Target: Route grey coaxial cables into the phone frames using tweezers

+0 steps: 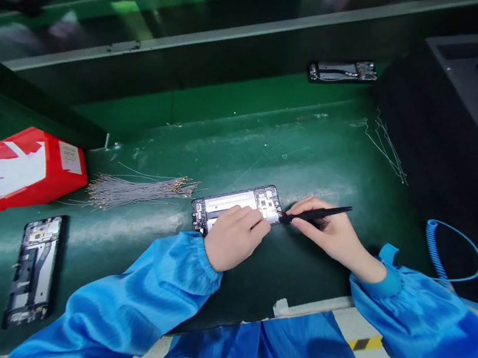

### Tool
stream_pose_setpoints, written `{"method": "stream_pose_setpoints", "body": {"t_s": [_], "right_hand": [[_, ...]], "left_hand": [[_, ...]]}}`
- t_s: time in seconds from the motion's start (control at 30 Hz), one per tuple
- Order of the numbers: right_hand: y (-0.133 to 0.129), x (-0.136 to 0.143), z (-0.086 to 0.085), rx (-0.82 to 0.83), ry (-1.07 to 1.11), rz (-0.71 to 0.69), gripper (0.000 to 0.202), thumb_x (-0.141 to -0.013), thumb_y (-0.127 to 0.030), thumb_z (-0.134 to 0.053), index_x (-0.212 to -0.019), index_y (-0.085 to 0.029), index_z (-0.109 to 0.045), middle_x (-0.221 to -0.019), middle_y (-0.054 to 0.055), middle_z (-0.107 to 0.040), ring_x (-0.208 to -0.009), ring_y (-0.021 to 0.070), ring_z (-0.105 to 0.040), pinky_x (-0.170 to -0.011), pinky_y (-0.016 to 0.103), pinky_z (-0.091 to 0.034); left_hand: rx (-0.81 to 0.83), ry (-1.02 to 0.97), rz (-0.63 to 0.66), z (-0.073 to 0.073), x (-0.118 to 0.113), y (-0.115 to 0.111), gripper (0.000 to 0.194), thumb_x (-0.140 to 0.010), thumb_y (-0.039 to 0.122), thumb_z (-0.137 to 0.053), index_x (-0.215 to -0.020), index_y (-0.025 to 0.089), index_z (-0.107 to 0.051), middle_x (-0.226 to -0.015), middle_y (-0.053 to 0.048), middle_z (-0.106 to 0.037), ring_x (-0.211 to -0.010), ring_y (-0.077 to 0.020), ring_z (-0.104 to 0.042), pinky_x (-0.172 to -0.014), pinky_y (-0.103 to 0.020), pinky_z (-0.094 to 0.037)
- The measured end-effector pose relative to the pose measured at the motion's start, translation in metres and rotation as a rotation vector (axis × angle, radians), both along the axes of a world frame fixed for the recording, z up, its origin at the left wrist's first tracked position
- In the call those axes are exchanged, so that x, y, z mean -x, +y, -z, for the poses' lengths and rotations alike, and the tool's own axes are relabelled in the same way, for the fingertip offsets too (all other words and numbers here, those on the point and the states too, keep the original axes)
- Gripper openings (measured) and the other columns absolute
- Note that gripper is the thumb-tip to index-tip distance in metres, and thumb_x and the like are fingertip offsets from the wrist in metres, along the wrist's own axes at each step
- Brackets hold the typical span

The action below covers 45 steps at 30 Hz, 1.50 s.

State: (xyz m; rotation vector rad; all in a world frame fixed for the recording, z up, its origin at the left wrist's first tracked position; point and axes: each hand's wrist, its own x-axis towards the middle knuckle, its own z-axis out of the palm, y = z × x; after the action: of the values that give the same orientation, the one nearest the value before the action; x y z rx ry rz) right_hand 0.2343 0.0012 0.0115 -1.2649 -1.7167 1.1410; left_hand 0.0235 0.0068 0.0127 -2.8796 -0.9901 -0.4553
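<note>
Work looks unfinished: with its circuit board (267,202) seated but uncovered, the smartphone (227,201) lies on the green bench (225,147), left hand (235,238) bent over its near edge, grip hidden, right hand (332,233) pinching black tweezers (314,214) at its right end, cable bundle (130,193) alongside.

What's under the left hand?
An opened phone lies under the left hand. Its circuit board shows at the right end; the stretch of its near side beneath the hand is covered.

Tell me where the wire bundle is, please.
In the head view, the bundle lies centre-left, between the red box and the phone under the left hand.
</note>
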Motion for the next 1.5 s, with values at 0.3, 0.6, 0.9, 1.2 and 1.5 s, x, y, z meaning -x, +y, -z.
{"method": "stream_pose_setpoints", "body": {"t_s": [0.3, 0.6, 0.9, 1.2, 1.5], "right_hand": [[0.001, 0.000, -0.001, -0.035, -0.025, -0.028, 0.008, -0.078, -0.021, -0.057, -0.085, -0.019, -0.060, -0.086, 0.006, -0.063, -0.082, 0.0180, -0.060, -0.074, 0.034, -0.050], [-0.006, 0.005, -0.006, -0.320, -0.158, -0.212, 0.015, -0.081, -0.015, -0.050, -0.092, -0.023, -0.057, -0.087, 0.005, -0.062, -0.081, 0.0175, -0.058, -0.072, 0.034, -0.049], [0.027, 0.002, -0.017, -0.345, -0.284, -0.293, 0.019, -0.087, -0.025, -0.045, -0.099, -0.022, -0.059, -0.090, 0.007, -0.056, -0.084, 0.0171, -0.054, -0.074, 0.032, -0.046], [0.048, 0.011, -0.005, -0.463, -0.497, -0.567, 0.027, -0.079, -0.019, -0.050, -0.106, -0.018, -0.049, -0.123, 0.014, -0.048, -0.119, 0.0243, -0.039, -0.094, 0.043, -0.033], [0.048, 0.010, -0.006, -0.404, -0.431, -0.556, 0.030, -0.077, -0.016, -0.051, -0.106, -0.021, -0.046, -0.121, 0.012, -0.047, -0.115, 0.0245, -0.039, -0.092, 0.043, -0.035]], "left_hand": [[0.004, 0.008, 0.004, 0.000, 0.000, -0.001, 0.019, -0.086, 0.016, -0.042, -0.071, 0.017, -0.053, -0.065, -0.001, -0.049, -0.063, -0.0140, -0.042, -0.058, -0.028, -0.029], [0.056, 0.012, -0.006, -0.001, 0.000, 0.000, 0.021, -0.087, 0.017, -0.041, -0.069, 0.017, -0.053, -0.065, -0.001, -0.048, -0.064, -0.0146, -0.043, -0.058, -0.028, -0.031], [0.329, -0.096, -0.123, 0.000, -0.001, 0.004, 0.015, -0.084, 0.016, -0.041, -0.082, 0.015, -0.056, -0.076, -0.003, -0.053, -0.070, -0.0138, -0.051, -0.063, -0.024, -0.042], [0.318, -0.161, -0.148, 0.003, -0.002, 0.006, 0.018, -0.084, 0.015, -0.041, -0.090, 0.015, -0.058, -0.078, -0.004, -0.055, -0.072, -0.0142, -0.054, -0.066, -0.024, -0.046], [0.440, -0.257, -0.061, 0.003, 0.003, -0.006, 0.025, -0.084, 0.014, -0.040, -0.098, 0.015, -0.060, -0.076, -0.004, -0.054, -0.068, -0.0131, -0.052, -0.063, -0.024, -0.046]]}}
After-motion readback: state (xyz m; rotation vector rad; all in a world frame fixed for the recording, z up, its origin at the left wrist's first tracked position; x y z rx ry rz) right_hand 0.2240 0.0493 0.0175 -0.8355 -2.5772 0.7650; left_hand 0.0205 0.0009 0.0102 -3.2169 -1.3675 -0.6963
